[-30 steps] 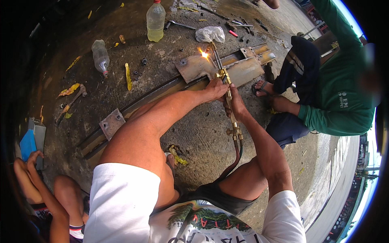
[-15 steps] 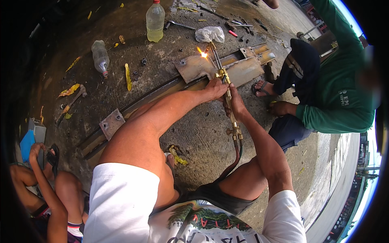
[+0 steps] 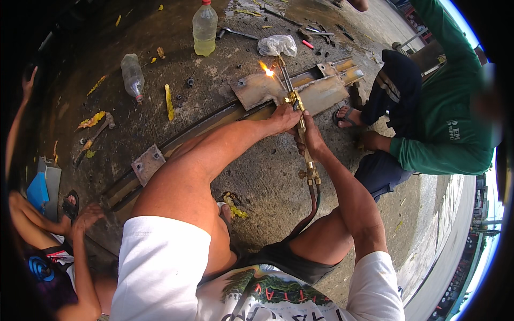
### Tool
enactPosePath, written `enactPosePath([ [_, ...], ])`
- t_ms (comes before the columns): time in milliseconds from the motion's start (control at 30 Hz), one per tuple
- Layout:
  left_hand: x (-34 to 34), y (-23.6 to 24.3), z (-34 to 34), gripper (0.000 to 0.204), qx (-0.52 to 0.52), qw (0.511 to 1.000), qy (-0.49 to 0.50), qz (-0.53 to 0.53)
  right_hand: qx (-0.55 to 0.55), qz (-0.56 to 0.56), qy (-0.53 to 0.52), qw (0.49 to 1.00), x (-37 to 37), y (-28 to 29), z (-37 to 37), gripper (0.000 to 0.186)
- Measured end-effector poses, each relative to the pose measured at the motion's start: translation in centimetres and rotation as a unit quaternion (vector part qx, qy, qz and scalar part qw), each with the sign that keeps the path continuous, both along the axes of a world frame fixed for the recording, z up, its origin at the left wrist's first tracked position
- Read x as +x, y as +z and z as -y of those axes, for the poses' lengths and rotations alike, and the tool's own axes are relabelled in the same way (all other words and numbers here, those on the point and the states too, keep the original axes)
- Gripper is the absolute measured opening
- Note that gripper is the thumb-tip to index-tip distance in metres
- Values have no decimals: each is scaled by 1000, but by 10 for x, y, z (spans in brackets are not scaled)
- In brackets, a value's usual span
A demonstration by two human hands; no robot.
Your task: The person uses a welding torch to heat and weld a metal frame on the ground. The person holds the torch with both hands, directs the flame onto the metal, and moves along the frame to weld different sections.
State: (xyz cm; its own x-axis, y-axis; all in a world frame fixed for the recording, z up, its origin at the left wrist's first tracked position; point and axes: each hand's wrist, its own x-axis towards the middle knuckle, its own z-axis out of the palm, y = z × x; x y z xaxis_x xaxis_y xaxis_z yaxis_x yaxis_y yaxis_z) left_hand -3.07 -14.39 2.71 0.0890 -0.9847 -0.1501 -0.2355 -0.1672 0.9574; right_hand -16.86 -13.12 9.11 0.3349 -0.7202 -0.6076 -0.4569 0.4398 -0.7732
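Note:
I grip a brass cutting torch (image 3: 306,162) with both hands. My left hand (image 3: 282,116) is closed near its valve body, and my right hand (image 3: 311,135) is wrapped round the handle just below. Two hoses trail from its lower end. A bright orange flame (image 3: 269,71) glows at the torch tip, over a rusty plate (image 3: 251,88) with a bolt hole. That plate lies on long steel channels (image 3: 321,93). Another holed plate (image 3: 149,163) is toward the channels' left end, beside my left forearm.
A green-sleeved co-worker (image 3: 439,128) squats at the right; another person (image 3: 80,281) sits at lower left. Two plastic bottles (image 3: 205,32), a white plastic bag (image 3: 277,45), wrenches (image 3: 241,33), a hammer (image 3: 107,123), fallen leaves and a blue object (image 3: 37,190) lie on the concrete.
The person at lower left has shifted, with one arm now raised at the left edge. The green-sleeved co-worker's lower arm has moved slightly. My hands and the torch are nearly still.

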Motion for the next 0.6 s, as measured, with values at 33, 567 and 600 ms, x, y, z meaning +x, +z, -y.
enactPosePath([
  [33, -1, 0, -1, 47, 0, 1000, 5, -21, 3, 0, 0, 1000, -1, -1, 1, 65],
  [567, 4, 9, -2, 44, -3, 1000, 6, 2, -3, -2, 3, 1000, 1, 1, 0, 66],
  [600, 2, 9, -2, 44, -3, 1000, 6, 14, -3, -4, 1, 1000, 0, 0, 1, 67],
])
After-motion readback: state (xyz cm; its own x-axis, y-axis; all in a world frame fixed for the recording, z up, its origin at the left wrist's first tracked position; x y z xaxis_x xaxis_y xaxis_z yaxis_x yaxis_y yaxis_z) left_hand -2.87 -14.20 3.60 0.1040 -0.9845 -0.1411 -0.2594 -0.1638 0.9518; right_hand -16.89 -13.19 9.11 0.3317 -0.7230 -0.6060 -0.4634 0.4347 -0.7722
